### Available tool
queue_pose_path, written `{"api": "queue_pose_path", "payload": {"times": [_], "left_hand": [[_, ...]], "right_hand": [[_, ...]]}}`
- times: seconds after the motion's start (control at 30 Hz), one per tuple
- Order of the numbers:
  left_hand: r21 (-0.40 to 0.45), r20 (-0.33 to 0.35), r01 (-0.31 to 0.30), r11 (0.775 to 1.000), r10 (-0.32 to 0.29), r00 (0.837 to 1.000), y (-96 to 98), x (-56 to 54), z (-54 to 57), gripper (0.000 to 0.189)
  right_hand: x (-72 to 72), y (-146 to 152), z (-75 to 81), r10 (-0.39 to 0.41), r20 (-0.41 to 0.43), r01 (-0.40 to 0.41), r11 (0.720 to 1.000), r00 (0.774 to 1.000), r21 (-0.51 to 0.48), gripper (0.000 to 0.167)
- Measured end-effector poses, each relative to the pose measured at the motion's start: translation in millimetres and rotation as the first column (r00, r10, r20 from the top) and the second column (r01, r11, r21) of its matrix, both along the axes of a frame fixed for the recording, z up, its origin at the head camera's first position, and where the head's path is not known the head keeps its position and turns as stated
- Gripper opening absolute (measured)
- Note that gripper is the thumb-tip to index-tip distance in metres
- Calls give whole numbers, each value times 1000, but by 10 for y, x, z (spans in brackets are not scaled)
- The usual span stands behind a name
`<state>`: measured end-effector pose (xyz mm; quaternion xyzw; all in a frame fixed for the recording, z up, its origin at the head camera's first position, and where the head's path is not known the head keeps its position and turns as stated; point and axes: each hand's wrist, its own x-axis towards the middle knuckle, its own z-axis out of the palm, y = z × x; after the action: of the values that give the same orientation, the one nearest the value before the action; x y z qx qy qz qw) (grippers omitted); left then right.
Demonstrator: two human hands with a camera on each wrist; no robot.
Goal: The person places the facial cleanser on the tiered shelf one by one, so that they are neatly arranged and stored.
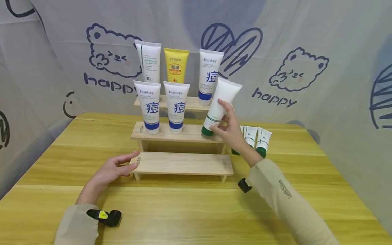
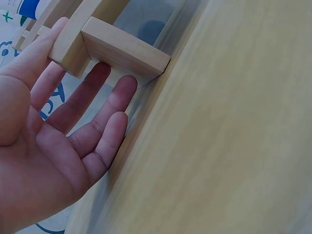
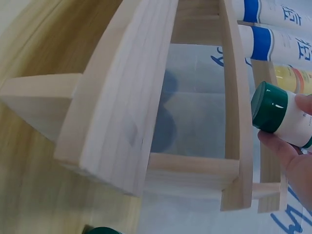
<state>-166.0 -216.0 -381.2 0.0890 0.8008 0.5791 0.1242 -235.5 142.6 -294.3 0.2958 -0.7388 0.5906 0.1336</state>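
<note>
My right hand (image 1: pixel 229 127) grips a white tube with a green cap (image 1: pixel 225 97) between thumb and fingers. The tube leans, its cap (image 3: pixel 269 107) right at the right end of the middle step (image 1: pixel 190 132) of a wooden display stand. My left hand (image 1: pixel 111 170) is at the left end of the lowest step (image 1: pixel 183 163), with loosely extended fingers touching its edge. On the middle step, two white tubes with blue caps (image 1: pixel 148 105) stand at the left. The top step (image 1: pixel 191 103) bears a white-and-green tube (image 1: pixel 150 61), a yellow tube (image 1: pixel 176 64) and another blue-capped tube (image 1: pixel 210 73).
Several small white tubes with green caps (image 1: pixel 263 139) lie on the wooden table (image 1: pixel 306 177) right of the stand, partly hidden by my right hand. Behind the table hangs a printed cloth (image 1: pixel 180 20). Black camera mounts (image 1: pixel 113 217) sit at my wrists.
</note>
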Motion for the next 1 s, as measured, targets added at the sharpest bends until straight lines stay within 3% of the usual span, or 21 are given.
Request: {"api": "queue_pose_path", "payload": {"times": [0.37,0.53,0.8,1.0], "left_hand": [[2,0,3,1000,-3,1000,10,-11,-1,57],[9,1,5,1000,-5,1000,3,-15,-16,57],[20,-10,2,1000,-2,1000,11,-13,-23,56],[25,-12,5,1000,-5,1000,6,-13,-23,56]], "right_hand": [[-35,-127,-59,22,-197,6,990,980,140,72],[-26,-149,-61,14,-231,33,980,973,197,72],[0,-123,-110,8,-232,37,982,973,188,69],[60,-58,-132,-23,-320,82,982,947,172,63]]}}
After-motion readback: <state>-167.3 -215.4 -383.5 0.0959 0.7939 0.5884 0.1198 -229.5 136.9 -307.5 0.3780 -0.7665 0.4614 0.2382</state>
